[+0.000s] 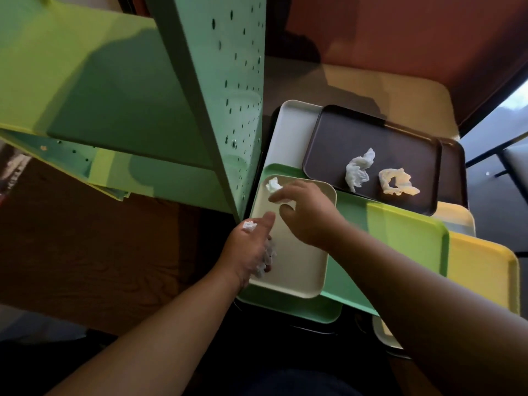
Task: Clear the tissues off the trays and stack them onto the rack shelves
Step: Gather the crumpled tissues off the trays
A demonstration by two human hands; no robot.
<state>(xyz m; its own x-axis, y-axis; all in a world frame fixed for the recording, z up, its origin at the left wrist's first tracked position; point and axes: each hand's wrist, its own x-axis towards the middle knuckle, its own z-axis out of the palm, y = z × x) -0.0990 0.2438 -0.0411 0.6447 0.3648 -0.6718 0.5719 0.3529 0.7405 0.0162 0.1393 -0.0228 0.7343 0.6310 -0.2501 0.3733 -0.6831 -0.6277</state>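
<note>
Tabletop trays (297,270), perhaps tissue-filled left hand (251,247)

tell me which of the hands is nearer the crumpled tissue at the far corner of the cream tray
Right. The right hand has its fingertips touching that tissue on the cream tray. The left hand sits farther back at the tray's left edge, clutching other tissue scraps.

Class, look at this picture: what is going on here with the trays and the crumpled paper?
A person is clearing tissues off a pile of trays beside a green metal rack. The left hand already grips crumpled white tissue, while the right hand reaches for another white tissue wad at the far end of the cream rectangular tray. Two more tissues lie on the dark brown tray. No tray is on the rack yet.
</note>
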